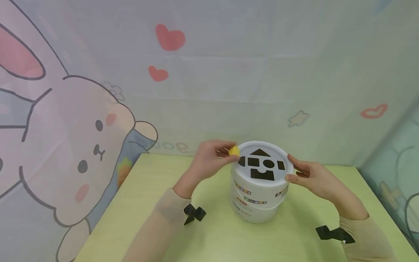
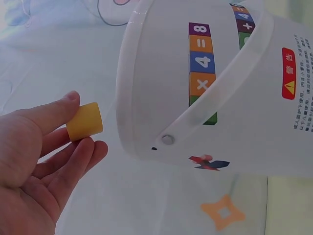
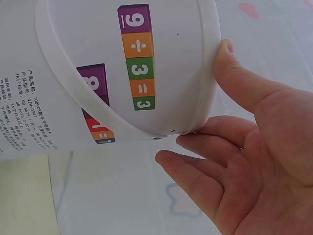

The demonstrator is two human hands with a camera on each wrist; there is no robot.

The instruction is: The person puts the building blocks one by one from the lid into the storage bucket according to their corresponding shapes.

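Thumb and fingertips of my left hand (image 1: 212, 156) pinch a small yellow block (image 2: 84, 122) with a smooth, rounded side. It is raised beside the left edge of the bucket's lid, near a dark cutout (image 1: 242, 161) partly behind the thumb. The white bucket (image 1: 256, 207) stands upright on the table, its lid (image 1: 278, 150) pierced by a triangle, a square, a circle, a rectangle and an arch. At the opposite edge, my right hand (image 1: 311, 178) holds the lid's rim between thumb and index finger, its lower fingers loosely bent in the right wrist view.
A pale yellow-green table (image 1: 157, 174) carries the bucket. Its back edge meets a cloth backdrop (image 1: 229, 72) printed with a rabbit and hearts. The bucket's white carrying handle (image 2: 220, 88) hangs against its side. A dark cable (image 1: 407, 218) hangs at the far right.
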